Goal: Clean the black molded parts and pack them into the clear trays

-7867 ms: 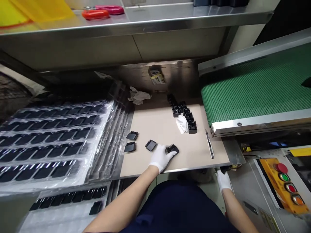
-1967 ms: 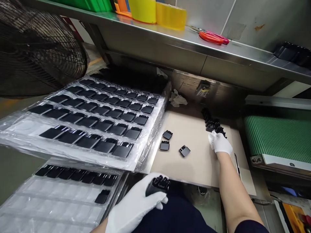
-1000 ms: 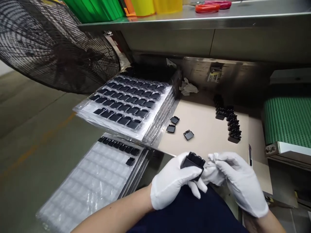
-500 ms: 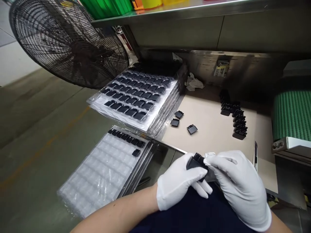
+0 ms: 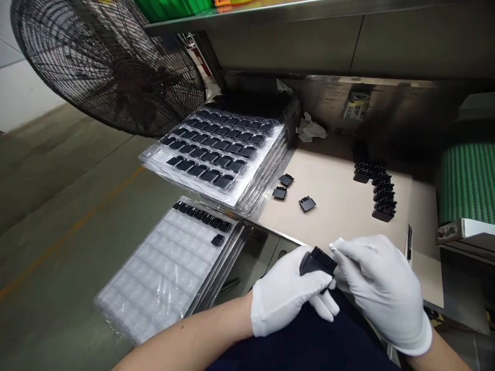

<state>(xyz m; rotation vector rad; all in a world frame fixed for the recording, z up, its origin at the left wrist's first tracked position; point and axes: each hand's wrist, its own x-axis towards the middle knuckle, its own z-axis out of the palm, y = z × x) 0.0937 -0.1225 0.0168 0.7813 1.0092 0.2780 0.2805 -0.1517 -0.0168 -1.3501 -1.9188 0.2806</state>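
In front of my body, my left hand (image 5: 284, 288), in a white glove, grips a black plastic part (image 5: 317, 262) between thumb and fingers. The part is tilted, with its ridged end up. Just to its right is my right hand (image 5: 381, 288), also gloved, its thumb and fingertips pinched together beside the part's upper edge. Whether anything small sits in that pinch is hidden. Similar loose black parts lie on the beige worktop, one of them (image 5: 307, 204) nearest to my hands and two more (image 5: 286, 180) further left.
Rows of black parts (image 5: 382, 211) stand on the worktop (image 5: 332, 226) at right. Left is a tall stack of filled clear trays (image 5: 247, 190); below it, a partly filled tray (image 5: 154, 278). A fan (image 5: 112, 72), a green conveyor belt (image 5: 467, 180) and an overhead shelf (image 5: 270, 20) surround the bench.
My right fingertips have drawn slightly up and away from the part, uncovering its right end. My left hand has turned the part a little and keeps hold of it.
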